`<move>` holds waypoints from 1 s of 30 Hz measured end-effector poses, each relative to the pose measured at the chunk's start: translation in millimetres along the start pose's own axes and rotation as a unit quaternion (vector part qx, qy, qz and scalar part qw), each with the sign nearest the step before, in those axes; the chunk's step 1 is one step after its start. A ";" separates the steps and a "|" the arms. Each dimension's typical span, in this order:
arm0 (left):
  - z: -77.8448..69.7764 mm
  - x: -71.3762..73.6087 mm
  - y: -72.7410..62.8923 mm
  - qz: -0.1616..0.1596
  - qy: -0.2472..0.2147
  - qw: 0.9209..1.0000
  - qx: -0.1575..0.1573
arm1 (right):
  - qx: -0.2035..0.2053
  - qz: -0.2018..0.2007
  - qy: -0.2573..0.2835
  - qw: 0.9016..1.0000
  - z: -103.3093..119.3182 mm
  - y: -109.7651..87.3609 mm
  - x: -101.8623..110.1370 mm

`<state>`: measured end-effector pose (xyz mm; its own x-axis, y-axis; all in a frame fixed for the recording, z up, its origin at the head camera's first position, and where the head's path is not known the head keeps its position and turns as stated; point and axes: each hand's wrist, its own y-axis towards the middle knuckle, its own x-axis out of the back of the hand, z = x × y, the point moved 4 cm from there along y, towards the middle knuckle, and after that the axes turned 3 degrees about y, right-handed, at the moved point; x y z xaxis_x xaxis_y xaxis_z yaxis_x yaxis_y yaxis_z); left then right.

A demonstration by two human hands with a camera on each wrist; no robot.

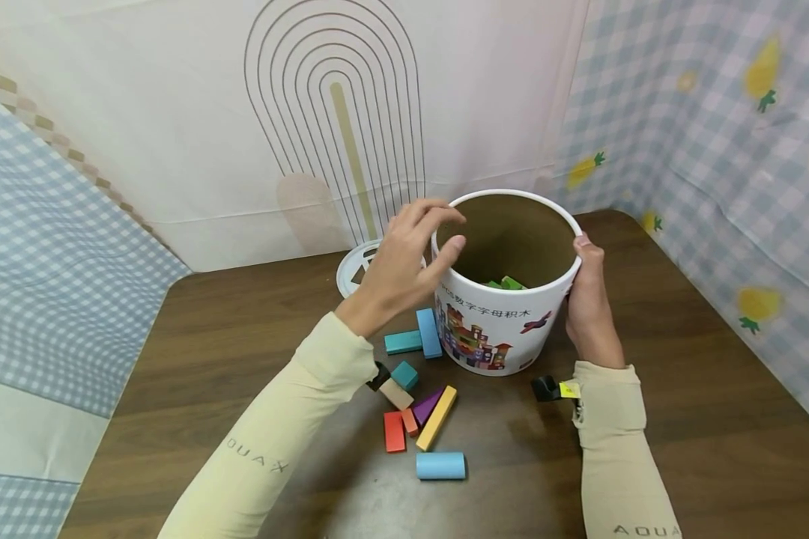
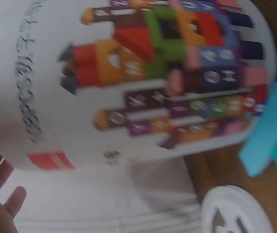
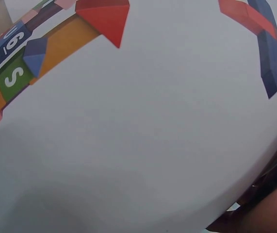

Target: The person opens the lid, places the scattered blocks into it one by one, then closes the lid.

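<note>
A white bucket [image 1: 491,329] with printed block pictures stands on the table, its top open and a few green blocks [image 1: 505,284] visible low inside. My right hand [image 1: 589,303] grips its right side, thumb on the rim. At the left rim is my left hand [image 1: 404,262], fingers bent loosely with a gap between thumb and forefinger, holding nothing. In the left wrist view that hand [image 2: 0,194] shows beside the bucket's printed wall [image 2: 80,116]. The bucket's wall [image 3: 143,121] fills most of the right wrist view, which hides the right fingers.
In front of the bucket lie loose blocks: a blue cylinder [image 1: 441,466], a yellow bar [image 1: 437,419], a red block [image 1: 394,432], a purple triangle [image 1: 427,407] and several others. A white lid with cut-outs [image 1: 344,274] lies behind my left hand. Patterned cloth [image 1: 195,150] hangs behind the table.
</note>
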<state>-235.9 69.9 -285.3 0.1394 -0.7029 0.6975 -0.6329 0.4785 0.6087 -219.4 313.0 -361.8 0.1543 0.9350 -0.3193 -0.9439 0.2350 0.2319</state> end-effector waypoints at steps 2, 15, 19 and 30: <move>9.9 1.0 -9.7 -0.019 -0.014 1.000 0.010 | 0.003 0.001 -0.001 1.000 0.1 0.7 -0.6; 78.6 -45.9 -80.2 0.231 0.018 0.950 0.209 | -0.003 -0.007 -0.027 1.000 0.7 -1.9 1.0; 88.4 -61.8 -95.3 0.292 0.051 0.934 0.197 | -0.003 -0.013 -0.031 0.999 0.2 -1.6 1.8; 85.5 -78.9 -105.8 0.341 0.134 0.918 0.155 | -0.003 -0.023 -0.022 0.999 -1.0 -2.7 1.0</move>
<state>-245.1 29.7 -437.0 -0.2134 -0.1212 0.9694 -0.8228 0.5574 -0.1114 -217.1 313.0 -363.6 0.2093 0.9343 -0.2885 -0.9374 0.2757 0.2127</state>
